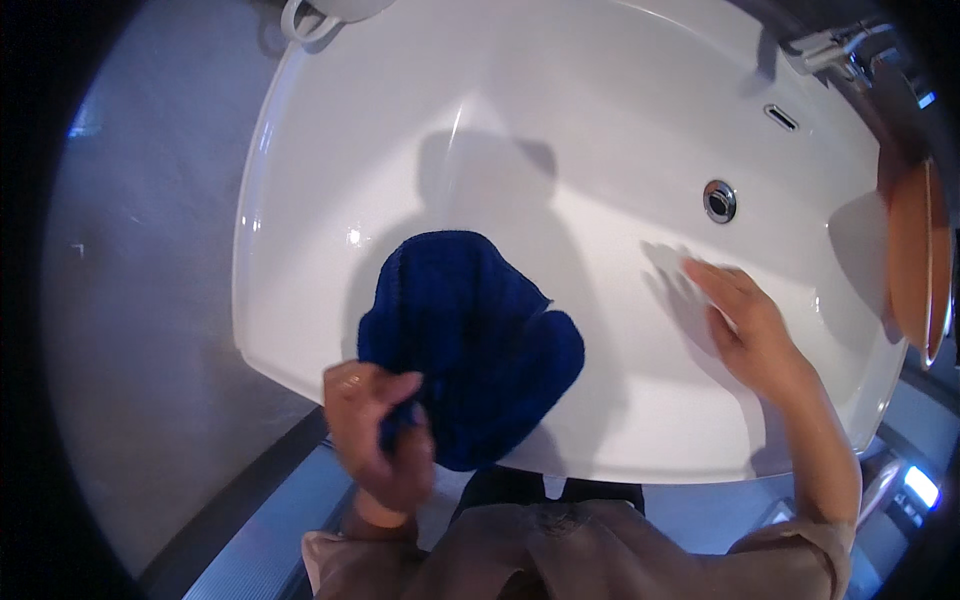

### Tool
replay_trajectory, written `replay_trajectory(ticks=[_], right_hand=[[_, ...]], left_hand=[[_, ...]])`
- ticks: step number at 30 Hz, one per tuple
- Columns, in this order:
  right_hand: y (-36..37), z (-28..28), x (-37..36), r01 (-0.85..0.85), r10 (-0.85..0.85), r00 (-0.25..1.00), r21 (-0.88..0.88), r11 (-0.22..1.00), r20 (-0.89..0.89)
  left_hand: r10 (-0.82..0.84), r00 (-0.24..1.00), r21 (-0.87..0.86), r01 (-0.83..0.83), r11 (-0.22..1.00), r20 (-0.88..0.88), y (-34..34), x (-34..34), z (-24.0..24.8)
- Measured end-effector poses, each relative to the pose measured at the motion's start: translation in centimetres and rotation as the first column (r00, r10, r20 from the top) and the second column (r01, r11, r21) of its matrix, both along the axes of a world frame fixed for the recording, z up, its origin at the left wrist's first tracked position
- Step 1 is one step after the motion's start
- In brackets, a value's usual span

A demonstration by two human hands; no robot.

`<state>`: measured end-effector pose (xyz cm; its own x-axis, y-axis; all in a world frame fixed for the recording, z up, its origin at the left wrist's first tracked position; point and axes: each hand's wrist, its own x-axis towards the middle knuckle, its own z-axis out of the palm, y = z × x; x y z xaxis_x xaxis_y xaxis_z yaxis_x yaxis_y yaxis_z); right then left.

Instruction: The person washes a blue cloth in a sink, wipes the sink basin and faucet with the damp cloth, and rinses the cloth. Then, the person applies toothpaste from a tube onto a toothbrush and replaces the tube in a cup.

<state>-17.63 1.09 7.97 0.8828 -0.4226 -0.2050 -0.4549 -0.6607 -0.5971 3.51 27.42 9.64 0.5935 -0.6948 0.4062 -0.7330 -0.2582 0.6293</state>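
Note:
A dark blue cloth [470, 340] spreads out over the near left part of the white sink [630, 110]. My left hand [375, 425] pinches its near left edge between thumb and fingers, at the basin's front rim. A small fold of the cloth shows inside that grip. On the right, my right hand [745, 325] is over the basin, nearer than the drain. Its fingers are stretched out, slightly blurred, and nothing is in them. The shadow beside the fingertips falls on the basin; whether they touch the surface I cannot tell.
The metal drain [720, 201] lies right of centre, with an overflow slot [781, 117] beyond it. A chrome faucet [850, 55] stands at the far right corner. An orange-brown rounded object [912, 265] stands along the right rim. At the far left rim is a white mug [318, 20], beside a grey counter [160, 240].

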Motion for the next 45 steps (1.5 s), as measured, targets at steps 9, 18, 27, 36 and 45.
replay_trajectory(ticks=[9,18,27,36,45], right_hand=[[5.2,1.3,-14.6,0.514,-0.591,0.8,-0.388,0.765,-0.104],[4.5,1.4,-15.0,0.292,-0.43,0.867,-0.442,0.848,-0.253],[4.1,2.0,-14.6,0.277,-0.387,0.87,-0.347,0.896,-0.304],[3.2,1.5,-14.7,0.23,-0.342,0.898,-0.37,0.9,-0.276],[3.0,0.9,-14.8,0.215,-0.298,0.944,-0.418,0.883,-0.143]], left_hand=[[0.176,0.976,0.093,-0.189,0.978,0.131,1.8,6.9,-2.0],[0.206,0.974,0.143,-0.218,0.965,0.094,1.5,7.0,-1.2],[0.234,0.964,0.196,-0.255,0.947,0.124,1.5,6.8,-1.0],[0.193,0.959,0.345,-0.257,0.902,0.209,0.5,7.2,-0.1],[0.244,0.962,0.255,-0.268,0.929,0.121,0.7,7.3,-0.5]])
